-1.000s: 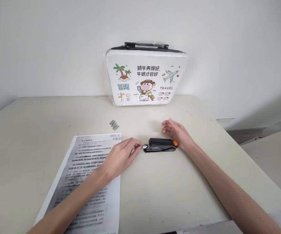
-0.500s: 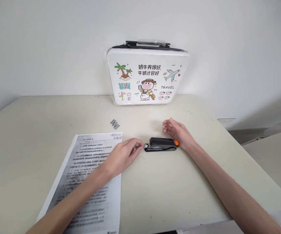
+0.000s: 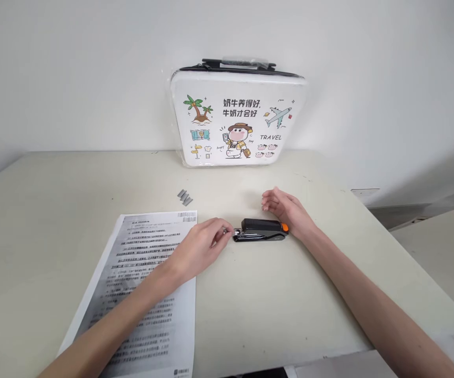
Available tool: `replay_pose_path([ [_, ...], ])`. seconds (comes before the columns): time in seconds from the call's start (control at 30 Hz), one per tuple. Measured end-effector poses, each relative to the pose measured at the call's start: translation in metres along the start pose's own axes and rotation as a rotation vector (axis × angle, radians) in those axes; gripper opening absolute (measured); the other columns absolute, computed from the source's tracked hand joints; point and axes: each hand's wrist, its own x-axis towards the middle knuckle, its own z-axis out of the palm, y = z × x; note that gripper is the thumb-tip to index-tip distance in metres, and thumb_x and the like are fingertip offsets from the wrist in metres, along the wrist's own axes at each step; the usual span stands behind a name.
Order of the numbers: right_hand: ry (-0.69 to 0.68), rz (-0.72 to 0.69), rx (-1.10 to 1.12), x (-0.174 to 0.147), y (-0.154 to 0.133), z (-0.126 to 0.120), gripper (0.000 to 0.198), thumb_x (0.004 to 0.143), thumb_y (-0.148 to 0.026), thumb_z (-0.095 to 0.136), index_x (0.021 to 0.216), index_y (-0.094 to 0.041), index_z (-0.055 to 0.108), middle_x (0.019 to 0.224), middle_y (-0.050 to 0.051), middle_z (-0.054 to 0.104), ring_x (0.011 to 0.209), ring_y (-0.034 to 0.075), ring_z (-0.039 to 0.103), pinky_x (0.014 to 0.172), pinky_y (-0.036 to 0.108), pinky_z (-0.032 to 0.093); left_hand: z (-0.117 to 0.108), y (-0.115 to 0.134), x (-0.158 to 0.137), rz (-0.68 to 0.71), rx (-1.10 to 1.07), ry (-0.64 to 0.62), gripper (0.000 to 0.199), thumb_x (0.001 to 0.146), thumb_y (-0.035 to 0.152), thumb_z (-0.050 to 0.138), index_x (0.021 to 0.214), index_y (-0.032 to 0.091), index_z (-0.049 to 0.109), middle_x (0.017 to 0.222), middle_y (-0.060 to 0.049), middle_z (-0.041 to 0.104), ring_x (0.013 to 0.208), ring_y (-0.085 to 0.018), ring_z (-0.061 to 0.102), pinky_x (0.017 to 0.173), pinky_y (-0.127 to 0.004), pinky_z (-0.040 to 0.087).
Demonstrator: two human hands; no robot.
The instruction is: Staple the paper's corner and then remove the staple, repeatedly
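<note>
A black stapler (image 3: 264,229) with an orange rear end lies on its base on the table, its front pointing left. At that front end, my left hand (image 3: 207,242) has thumb and forefinger closed in a pinch. A bit of shiny metal shows at these fingertips; whether it is part of the stapler or a loose piece I cannot tell. My right hand (image 3: 285,210) rests by the stapler's orange end, with its fingers loosely curled and nothing in them. Beyond the left hand are several short strips of staples (image 3: 185,197). Under the left forearm lies a printed sheet (image 3: 132,252).
A white case (image 3: 214,128) with cartoon prints and a black handle, wrapped in clear plastic, stands upright against the wall (image 3: 93,79). The pale table (image 3: 53,210) reaches back to that wall. Another surface (image 3: 447,252) is visible at the far right.
The camera view has shifted slightly. My left fingertips stay at the stapler's front, where a little more metal shows between them. The right hand keeps its place and pose.
</note>
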Motion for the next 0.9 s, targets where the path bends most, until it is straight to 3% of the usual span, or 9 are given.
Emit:
replay_pose_path([
  [0.13,0.0,-0.001,-0.007,0.0,0.0,0.0,0.041,0.087,-0.065,0.072,0.09,-0.024,0.077,0.09,0.003,0.069,0.077,0.017,0.06,0.085,0.034,0.051,0.002,-0.001,0.0,0.056,0.015,0.016,0.021,0.103,0.031,0.05,0.101,0.022,0.069,0.082,0.0,0.062,0.065,-0.013,0.053,0.062,-0.025,0.045],
  [0.37,0.003,-0.005,-0.012,0.001,0.002,-0.001,0.043,0.086,-0.066,0.072,0.089,-0.023,0.076,0.089,0.003,0.068,0.078,0.017,0.06,0.085,0.033,0.052,0.0,-0.006,-0.003,0.001,0.059,0.056,0.021,0.102,0.035,0.052,0.111,0.023,0.067,0.069,0.005,0.047,0.059,-0.013,0.046,0.057,-0.025,0.04],
  [0.73,-0.001,-0.012,-0.065,0.0,0.001,-0.001,0.045,0.086,-0.069,0.07,0.09,-0.024,0.075,0.091,0.005,0.069,0.078,0.018,0.06,0.086,0.035,0.052,-0.006,-0.013,-0.007,0.089,0.247,0.07,0.028,0.104,0.042,0.051,0.113,0.025,0.073,0.093,-0.002,0.062,0.072,-0.015,0.061,0.068,-0.028,0.049],
  [0.9,-0.051,-0.048,-0.161,-0.004,-0.001,0.002,0.042,0.091,-0.066,0.065,0.092,-0.025,0.075,0.093,0.005,0.069,0.081,0.018,0.06,0.089,0.035,0.051,-0.04,-0.018,-0.007,0.059,0.317,0.073,0.034,0.103,0.049,0.051,0.122,0.026,0.069,0.091,-0.002,0.064,0.076,-0.017,0.062,0.066,-0.028,0.049],
])
